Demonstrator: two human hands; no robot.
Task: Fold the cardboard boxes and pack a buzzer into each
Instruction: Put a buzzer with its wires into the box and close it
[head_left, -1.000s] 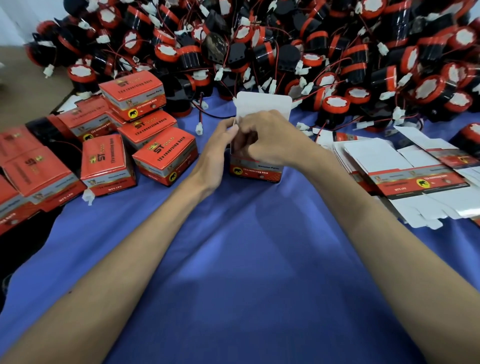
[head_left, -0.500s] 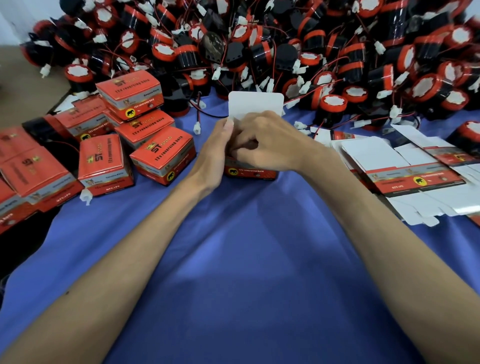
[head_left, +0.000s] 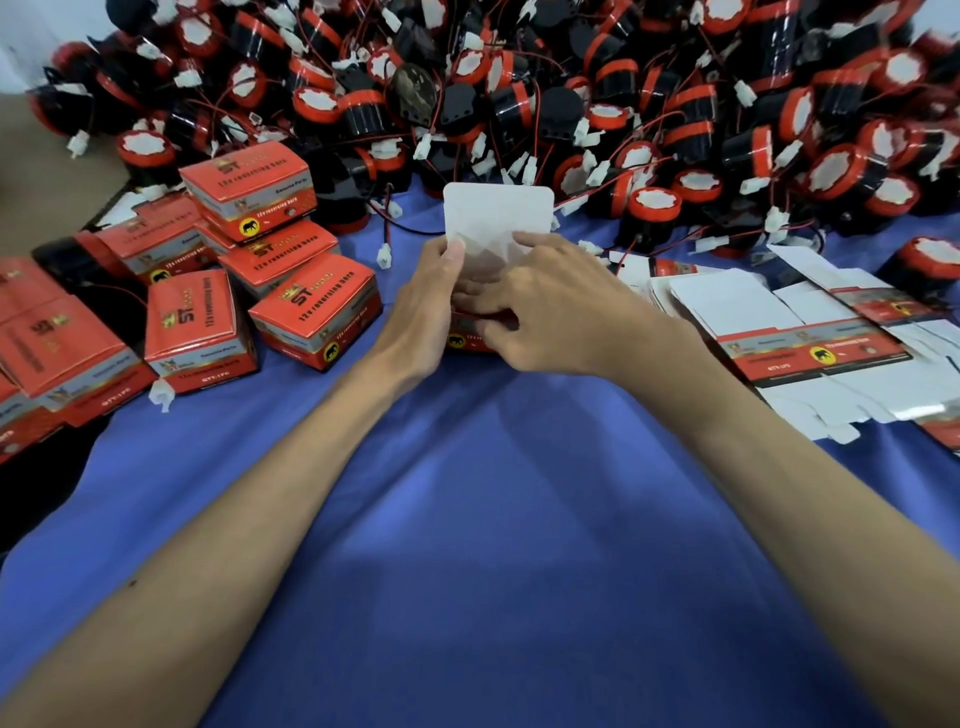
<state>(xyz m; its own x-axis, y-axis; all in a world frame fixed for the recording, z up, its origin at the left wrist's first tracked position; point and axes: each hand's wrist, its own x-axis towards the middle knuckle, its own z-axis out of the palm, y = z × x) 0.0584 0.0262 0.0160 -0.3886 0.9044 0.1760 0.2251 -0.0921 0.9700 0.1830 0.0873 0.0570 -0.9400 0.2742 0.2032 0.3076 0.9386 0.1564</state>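
A: Right, the person's left hand flanks the open box on its left wall, thumb up against the edge of the lid flap. Why there?

B: Likely a brace. The box stands on the blue cloth, and thin card would skid or buckle under a push from the other side. The fingers lie nearly straight along the wall, and the thumb pinches the flap's edge.

A: And the right hand?

B: Its fingers curl over the box mouth, with the tips at the red front wall and the thumb back near the flap's root. It grips from above, probably pressing side tabs in before the lid comes down. Whether anything sits inside cannot be told, since the hands cover the opening.

A: Is the flap upright for that reason?

B: Seemingly. That leaves the mouth free. The flap's inner face is plain white with rounded corners.

A: Materials?

B: Glossy printed card, red-orange with a grey band and a yellow elephant roundel. The packed boxes are piled loosely to the left, near the hand. The flat blanks are fanned at the right, mostly white side up. The buzzers are heaped just behind the box. They are black cylinders with red rims and white caps, and thin red and black leads end in white plugs. The leads are tangled, so lifting one may drag its neighbours.
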